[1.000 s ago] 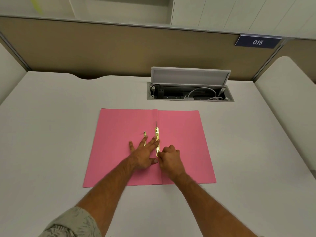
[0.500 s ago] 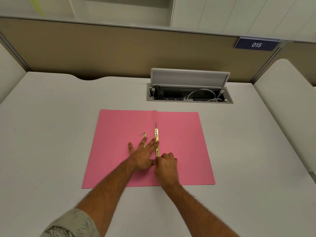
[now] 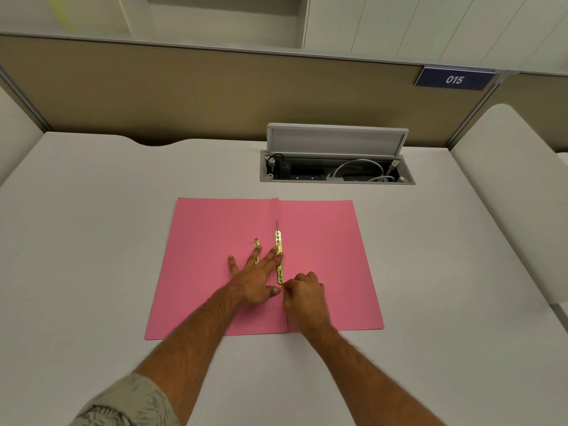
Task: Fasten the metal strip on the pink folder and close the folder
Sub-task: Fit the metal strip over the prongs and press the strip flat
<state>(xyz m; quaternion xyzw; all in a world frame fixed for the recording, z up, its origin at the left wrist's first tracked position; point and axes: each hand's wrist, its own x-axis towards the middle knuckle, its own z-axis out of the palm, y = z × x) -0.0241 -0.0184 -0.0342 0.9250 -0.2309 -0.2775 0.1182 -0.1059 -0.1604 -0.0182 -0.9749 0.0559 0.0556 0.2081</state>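
Observation:
The pink folder (image 3: pixel 325 256) lies open and flat on the white desk. A gold metal strip (image 3: pixel 279 256) runs along its centre fold, with a thin prong sticking out past its far end. A second, shorter gold piece (image 3: pixel 256 242) lies just left of it, partly under my fingers. My left hand (image 3: pixel 255 276) is spread flat on the left leaf, with its fingertips against the strip. My right hand (image 3: pixel 304 295) is curled, and its fingertips pinch at the near end of the strip.
An open cable box (image 3: pixel 336 170) with its lid raised and white cables inside sits in the desk behind the folder. A beige partition (image 3: pixel 215 96) closes off the back. A label reading 015 (image 3: pixel 454 79) hangs at upper right.
My right hand has shifted slightly right and away from my left thumb, still at the strip's near end. My left hand and the folder have stayed put.

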